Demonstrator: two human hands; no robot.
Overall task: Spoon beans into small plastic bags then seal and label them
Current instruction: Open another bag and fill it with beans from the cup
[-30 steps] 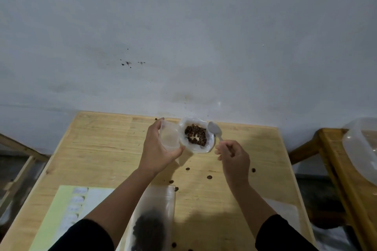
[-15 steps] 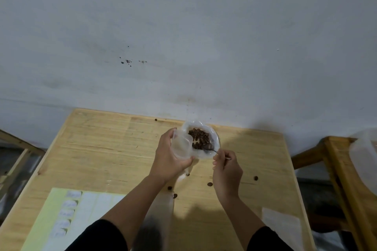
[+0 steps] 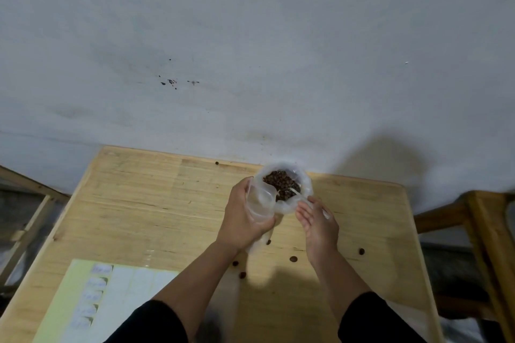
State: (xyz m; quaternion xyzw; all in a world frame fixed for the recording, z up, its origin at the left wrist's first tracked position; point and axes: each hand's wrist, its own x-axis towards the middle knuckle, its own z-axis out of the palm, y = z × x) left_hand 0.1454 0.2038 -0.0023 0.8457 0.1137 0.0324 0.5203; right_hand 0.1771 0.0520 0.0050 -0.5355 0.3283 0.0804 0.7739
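A person worked through the filling step, spooning beans [image 3: 281,184] from a white-rimmed tub [image 3: 305,179] near the bench's [image 3: 133,203] twelve o'clock edge. The left hand [image 3: 241,217] gripped a small clear plastic bag [image 3: 260,202], its mouth open at the tub's nine o'clock. The right hand [image 3: 317,221] lay at the tub's five o'clock, its grip unclear; the pale spoon [image 3: 291,191] rested in the beans. The next move likely called for a level scoop carried straight over the bag. Stray beans [image 3: 293,259] dotted the bench; a label sheet [image 3: 92,306] waited at seven o'clock.
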